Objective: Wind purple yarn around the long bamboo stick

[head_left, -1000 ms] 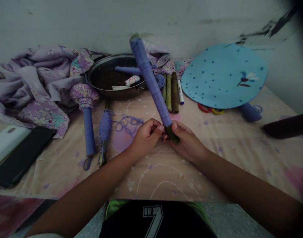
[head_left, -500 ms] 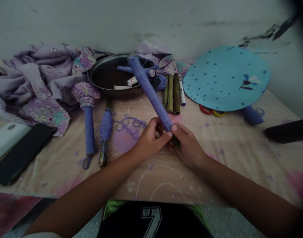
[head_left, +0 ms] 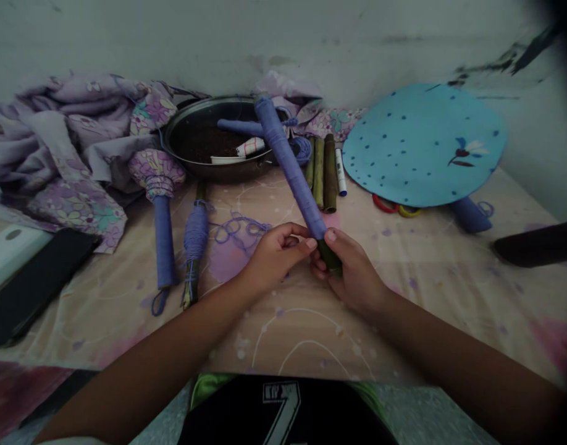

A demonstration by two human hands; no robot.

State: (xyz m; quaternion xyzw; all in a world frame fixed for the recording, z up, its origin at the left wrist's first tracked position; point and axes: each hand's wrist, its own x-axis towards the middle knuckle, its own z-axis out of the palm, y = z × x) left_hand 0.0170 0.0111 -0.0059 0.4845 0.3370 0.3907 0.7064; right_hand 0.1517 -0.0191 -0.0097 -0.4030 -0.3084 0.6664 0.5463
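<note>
Since a moment ago, the long purple-wrapped stick [head_left: 290,164] has tipped up straighter, with its top end over a dark metal pan [head_left: 191,105]. The right hand [head_left: 352,272] closes around the stick's green bottom end [head_left: 330,256], and the left hand [head_left: 277,256] curls beside it, fingertips [head_left: 311,243] touching the wrapping. Purple thread [head_left: 239,230] lies near the left hand on a flowered sheet [head_left: 390,321].

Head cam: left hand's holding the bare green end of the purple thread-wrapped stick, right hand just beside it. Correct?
No, the hands are swapped. The head view shows the right hand holding the bare green end of the purple thread-wrapped stick, with the left hand just beside it.
</note>
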